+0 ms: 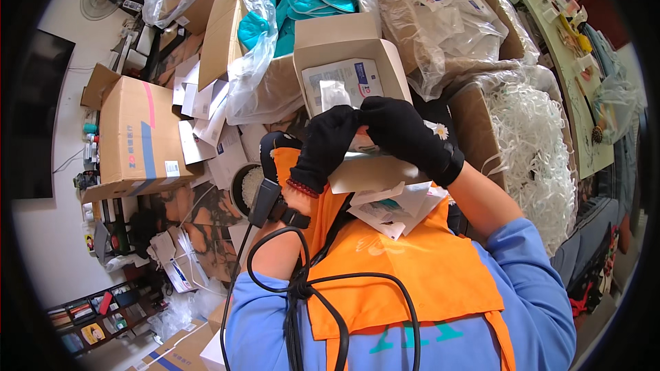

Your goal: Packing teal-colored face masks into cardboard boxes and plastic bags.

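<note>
Head view: over the near side of the open carton, gloved left hand and right hand meet, fingers curled close, small white packet jutting just beyond the left fingers, within the carton's outline; pinch hidden, cannot tell.

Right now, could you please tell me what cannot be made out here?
In the head view:
Whatever is between left hand and right hand: mostly covered by black gloves.
The floor of the box beyond: under a packet.
The lower-left carton: cut off by the lower edge.
</note>
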Demonstrator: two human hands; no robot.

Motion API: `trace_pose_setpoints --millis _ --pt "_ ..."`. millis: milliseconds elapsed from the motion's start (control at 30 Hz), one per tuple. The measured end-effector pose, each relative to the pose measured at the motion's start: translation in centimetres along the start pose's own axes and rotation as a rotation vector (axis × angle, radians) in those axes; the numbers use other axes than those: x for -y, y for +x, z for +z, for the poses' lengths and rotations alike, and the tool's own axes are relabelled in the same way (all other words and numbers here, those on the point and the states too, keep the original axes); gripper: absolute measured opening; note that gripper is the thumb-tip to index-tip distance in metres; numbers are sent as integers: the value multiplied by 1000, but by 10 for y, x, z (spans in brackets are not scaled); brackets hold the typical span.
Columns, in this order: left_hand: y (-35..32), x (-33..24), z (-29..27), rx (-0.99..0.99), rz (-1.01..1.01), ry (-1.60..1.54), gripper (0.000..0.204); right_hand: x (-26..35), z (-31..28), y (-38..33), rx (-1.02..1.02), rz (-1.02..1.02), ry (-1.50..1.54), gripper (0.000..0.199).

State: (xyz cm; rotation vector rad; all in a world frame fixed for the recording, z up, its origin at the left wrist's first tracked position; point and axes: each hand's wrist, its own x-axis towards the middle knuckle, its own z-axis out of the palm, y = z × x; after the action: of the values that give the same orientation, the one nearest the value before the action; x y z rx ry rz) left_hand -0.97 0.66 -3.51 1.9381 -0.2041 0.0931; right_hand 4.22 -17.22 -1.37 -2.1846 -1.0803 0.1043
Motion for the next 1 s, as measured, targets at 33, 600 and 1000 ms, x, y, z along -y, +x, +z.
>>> trace_pose_setpoints --millis 33,600,1000 --pt "1 4 4 -1 -3 0 16 5 -1 -2 -89 -3 8 6" --pt "63 35 -21 -151 46 848 15 43 5 -36 122 -150 -15 9" --pt "100 73 9 368 -259 1187 92 19 43 -7 310 -32 -2 19"
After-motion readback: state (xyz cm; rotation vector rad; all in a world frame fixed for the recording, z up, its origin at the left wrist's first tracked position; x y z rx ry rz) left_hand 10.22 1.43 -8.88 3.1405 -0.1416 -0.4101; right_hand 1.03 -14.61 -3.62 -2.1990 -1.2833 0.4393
